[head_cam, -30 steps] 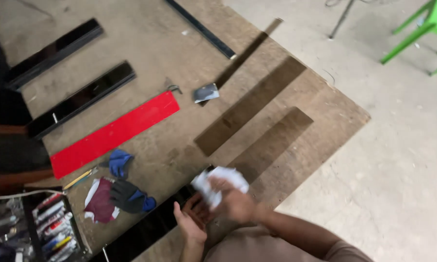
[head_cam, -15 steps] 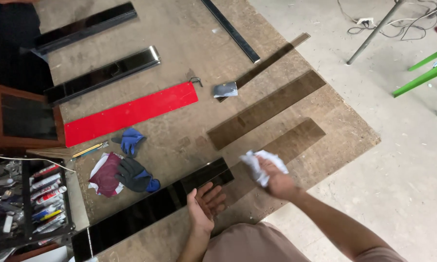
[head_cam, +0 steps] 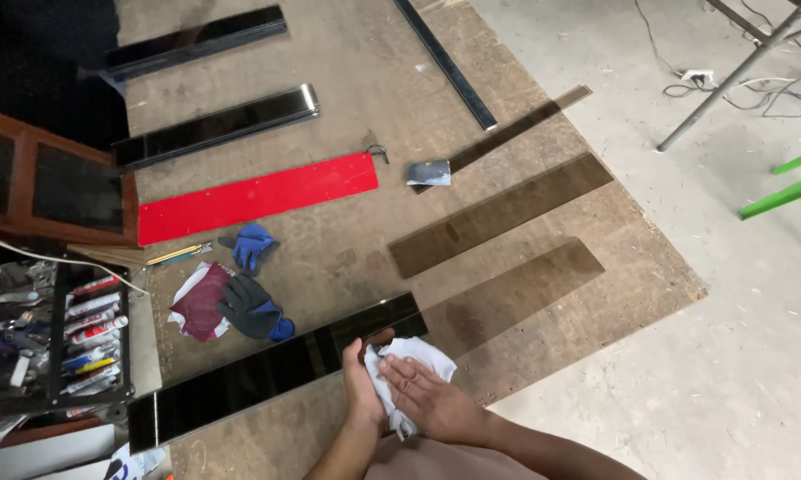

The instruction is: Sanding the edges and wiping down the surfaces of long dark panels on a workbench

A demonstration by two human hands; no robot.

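A long glossy black strip (head_cam: 258,373) lies on the brown board (head_cam: 347,258) in front of me. Both hands meet at its right end. My left hand (head_cam: 360,384) grips a crumpled white cloth (head_cam: 414,357), with its thumb up against the strip's end. My right hand (head_cam: 429,402) lies over the same cloth from the right, fingers pressed into it. The cloth rests on the board just beside the strip's corner.
Two wide brown tinted strips (head_cam: 498,213) (head_cam: 516,284) and a thin one (head_cam: 516,133) lie to the right. A red strip (head_cam: 258,196), a scraper (head_cam: 429,172), blue and dark gloves (head_cam: 251,307), a maroon rag (head_cam: 198,302), more black strips (head_cam: 214,124), a crate of tubes (head_cam: 89,333), a wooden cabinet (head_cam: 54,182).
My right hand has brought the white cloth back from the right to my left hand at the black strip's end. The view has shifted to the right.
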